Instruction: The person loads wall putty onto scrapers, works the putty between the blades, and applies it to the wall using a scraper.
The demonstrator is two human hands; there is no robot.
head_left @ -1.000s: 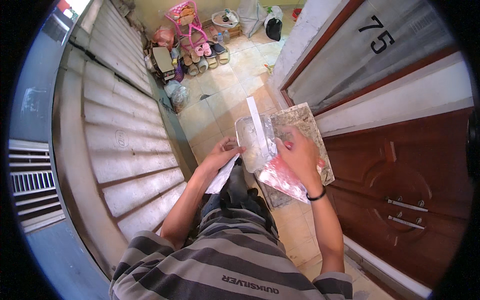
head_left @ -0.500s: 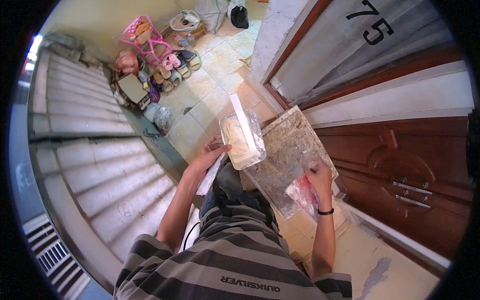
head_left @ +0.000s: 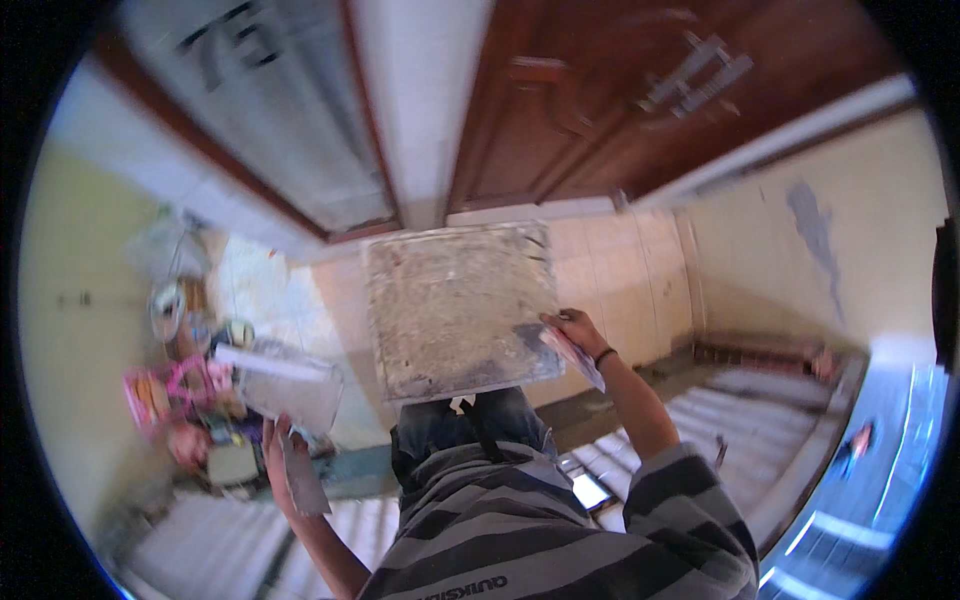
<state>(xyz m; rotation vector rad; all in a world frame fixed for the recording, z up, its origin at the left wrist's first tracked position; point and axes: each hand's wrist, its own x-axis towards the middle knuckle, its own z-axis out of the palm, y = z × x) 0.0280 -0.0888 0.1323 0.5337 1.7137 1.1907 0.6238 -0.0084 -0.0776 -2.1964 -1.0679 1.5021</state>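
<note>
Clear rectangular plastic container (head_left: 305,395): just beyond my left hand (head_left: 277,450), which pinches its near edge; a flat white strip (head_left: 272,361) lies along its far side. Level carrying suits it, I judge.
Pale crinkled sheet (head_left: 305,482): just right of my left fingers, seemingly tucked in that palm; a firmer tuck would help.
Square mottled grey-brown slab (head_left: 460,310): between my hands, nearer the right.
Pink-and-white flat packet (head_left: 575,358): pinched in my right hand (head_left: 577,327); light pressure should avoid crushing.

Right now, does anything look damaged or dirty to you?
Yes: a grey patch, perhaps lost paint, breaks the pale wall right of the door; the board near the right hand looks blotched and dirty.
</note>
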